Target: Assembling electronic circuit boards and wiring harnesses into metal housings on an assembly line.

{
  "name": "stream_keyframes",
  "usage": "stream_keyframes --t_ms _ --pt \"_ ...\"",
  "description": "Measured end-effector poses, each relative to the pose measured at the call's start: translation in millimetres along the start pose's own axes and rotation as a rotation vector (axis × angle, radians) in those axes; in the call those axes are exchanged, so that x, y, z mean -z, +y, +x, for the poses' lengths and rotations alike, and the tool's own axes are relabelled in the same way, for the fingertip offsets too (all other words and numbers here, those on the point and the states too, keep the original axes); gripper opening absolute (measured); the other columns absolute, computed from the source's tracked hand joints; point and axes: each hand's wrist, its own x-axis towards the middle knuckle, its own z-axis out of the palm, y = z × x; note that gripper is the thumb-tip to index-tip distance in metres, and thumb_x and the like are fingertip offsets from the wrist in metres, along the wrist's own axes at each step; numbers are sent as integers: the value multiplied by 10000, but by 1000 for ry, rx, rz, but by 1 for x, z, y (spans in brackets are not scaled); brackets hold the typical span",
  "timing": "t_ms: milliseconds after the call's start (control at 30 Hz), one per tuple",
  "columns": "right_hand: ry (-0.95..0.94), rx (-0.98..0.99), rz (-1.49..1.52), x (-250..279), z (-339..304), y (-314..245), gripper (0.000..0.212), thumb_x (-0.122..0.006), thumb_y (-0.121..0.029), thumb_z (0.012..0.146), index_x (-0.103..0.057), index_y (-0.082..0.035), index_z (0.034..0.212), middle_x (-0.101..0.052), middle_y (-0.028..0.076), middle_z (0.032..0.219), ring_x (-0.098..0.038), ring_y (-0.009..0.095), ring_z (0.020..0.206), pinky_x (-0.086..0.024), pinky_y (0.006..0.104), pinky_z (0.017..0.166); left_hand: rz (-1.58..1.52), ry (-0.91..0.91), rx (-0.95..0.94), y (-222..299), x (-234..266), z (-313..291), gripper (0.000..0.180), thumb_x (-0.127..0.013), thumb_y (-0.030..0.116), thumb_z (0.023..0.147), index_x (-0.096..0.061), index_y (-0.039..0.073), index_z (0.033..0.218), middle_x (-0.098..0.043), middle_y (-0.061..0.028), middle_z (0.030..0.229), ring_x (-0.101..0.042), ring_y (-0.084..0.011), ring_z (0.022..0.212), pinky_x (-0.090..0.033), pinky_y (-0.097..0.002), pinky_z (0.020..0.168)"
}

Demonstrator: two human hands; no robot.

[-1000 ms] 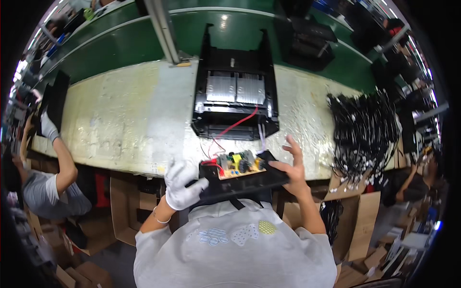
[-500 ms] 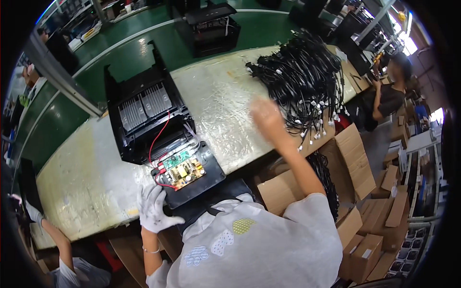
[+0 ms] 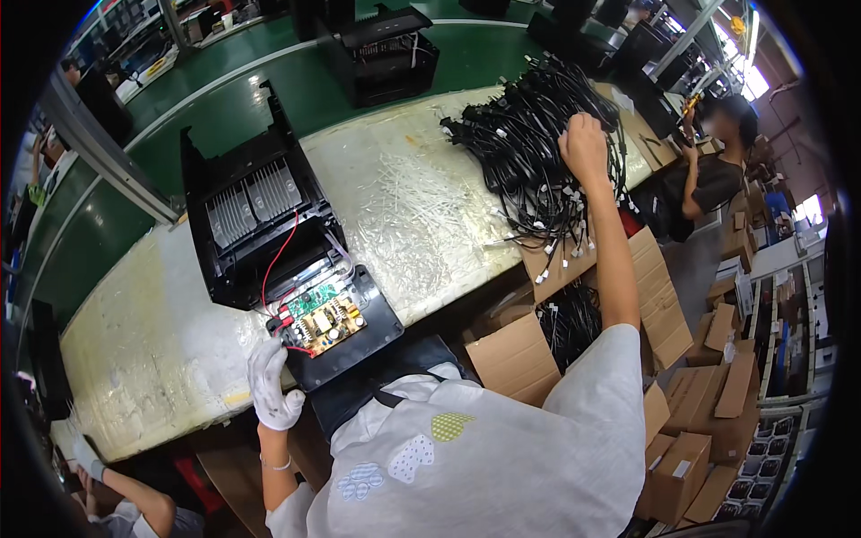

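My left hand (image 3: 273,384), in a white glove, rests beside the near left corner of a black panel (image 3: 372,339). Its fingers are stretched out and its thumb stands apart, with nothing seen in it. A circuit board (image 3: 325,321) lies on that panel, with red wires leading to an open black housing (image 3: 229,260) that has grey finned heat sinks (image 3: 254,204). My bare right hand (image 3: 585,148) is over a heap of black cables (image 3: 529,161) with white connectors, at the right of the bench. Its fingers curl down; what they hold, if anything, is hidden.
An open cardboard box (image 3: 511,359) with black cables inside stands below the bench edge. A second black housing (image 3: 386,67) sits on the green conveyor (image 3: 260,99). One co-worker (image 3: 713,170) is at the right, another person's gloved hand (image 3: 88,457) at the lower left.
My right hand has moved right and away from me, from above the bench top to the cable heap. The left hand's fingers have drawn closer together beside the panel.
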Motion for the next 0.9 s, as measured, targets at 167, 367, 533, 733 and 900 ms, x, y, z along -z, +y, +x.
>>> stream_keyframes --t_ms 167,367,533,733,900 --pt "-17 13 107 6 -1 5 303 -659 -123 775 -544 -1 1027 -567 166 950 -533 358 912 -458 444 764 -148 107 -76 14 -11 31 620 -377 550 962 -542 -9 1174 -557 -211 1203 -536 -397 1109 -403 -497 988" --pt "251 -3 330 129 9 -24 249 -601 -70 888 -568 47 1106 -586 210 993 -577 369 929 -456 401 842 -307 53 9 46 -12 88 392 -617 81 784 -560 -11 1160 -579 -198 1177 -546 -370 1106 -409 -446 987" --pt "242 -44 746 225 9 -123 257 -670 -42 857 -557 8 1082 -589 89 985 -574 154 849 -478 277 775 -767 -264 -90 92 -27 166 498 -583 232 875 -467 1 1300 -540 -185 1241 -506 -314 1206 -376 -404 1032" --pt "-535 -27 1903 222 2 -219 354 -596 -134 916 -445 23 1196 -550 124 1100 -578 159 891 -487 268 778 -1351 256 334 143 -15 211 507 -314 429 1032 -508 -25 1150 -601 -163 1101 -592 -243 1067 -483 -358 918" --pt "-976 219 2350 150 -29 -263 532 -340 -434 1024 -553 53 1030 -652 202 898 -655 302 844 -496 418 886 -1784 523 76 96 23 220 307 -419 321 1020 -529 41 1079 -612 -128 1074 -602 -272 1020 -470 -408 980"
